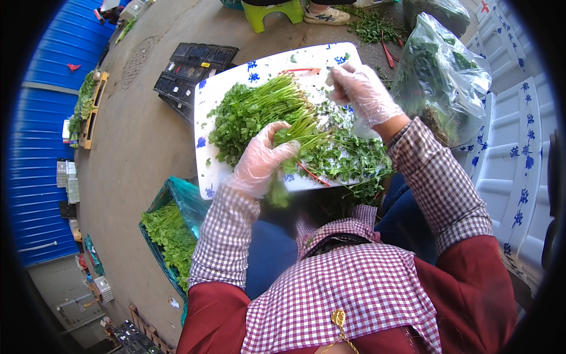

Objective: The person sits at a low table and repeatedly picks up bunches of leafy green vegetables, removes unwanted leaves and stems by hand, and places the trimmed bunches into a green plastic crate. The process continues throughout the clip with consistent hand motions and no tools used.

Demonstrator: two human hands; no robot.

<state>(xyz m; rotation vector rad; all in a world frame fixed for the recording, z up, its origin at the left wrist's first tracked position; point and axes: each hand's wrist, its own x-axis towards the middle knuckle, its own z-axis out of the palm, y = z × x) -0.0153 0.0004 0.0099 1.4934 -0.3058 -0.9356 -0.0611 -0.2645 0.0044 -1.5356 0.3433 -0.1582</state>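
Note:
My left hand (269, 155), in a clear plastic glove, is closed around a small bunch of leafy green herbs (309, 137), its stem ends pointing right. My right hand (360, 90), gloved too, is raised over the right part of a white foam lid (205, 172) with its fingers bent together; whether they pinch something small cannot be told. A large pile of the herbs (256, 110), cilantro by the look of the leaves, lies on the lid beyond my left hand. Loose leaves and stems (349, 155) are scattered at the right, with a red strip (313, 174) near them.
A teal-lined crate (154, 194) of leafy greens (172, 239) stands at the lower left. Black crates (194, 66) lie beyond the lid. A clear bag of greens (442, 84) stands at the right beside white foam boxes (508, 132). Another person's shoe (326, 16) is near a green stool (270, 12).

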